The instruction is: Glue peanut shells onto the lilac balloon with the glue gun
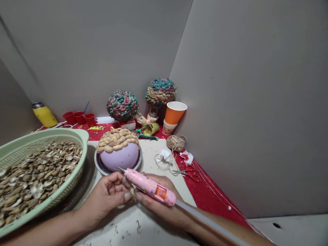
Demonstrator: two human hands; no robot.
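My right hand [164,208] is closed around a pink hot glue gun [143,181], its metal tip pointing up and left and a long glue stick [205,217] trailing from its back end. Between the thumb and fingers of my left hand [107,191] is a small peanut shell [132,192], partly hidden, just below the gun's front. Beyond both hands, a purple balloon [119,159] rests in a metal bowl [96,164]. Rows of peanut shells [118,138] cover its upper part, while the lower part is bare.
A green basket [83,153] full of peanut shells stands at left. Behind are two colourful shell-covered balls [122,105], red cups [79,118], a yellow bottle [44,114] and an orange paper cup [174,113]. Twine [175,142] and red-handled scissors [192,174] lie at right, by the wall.
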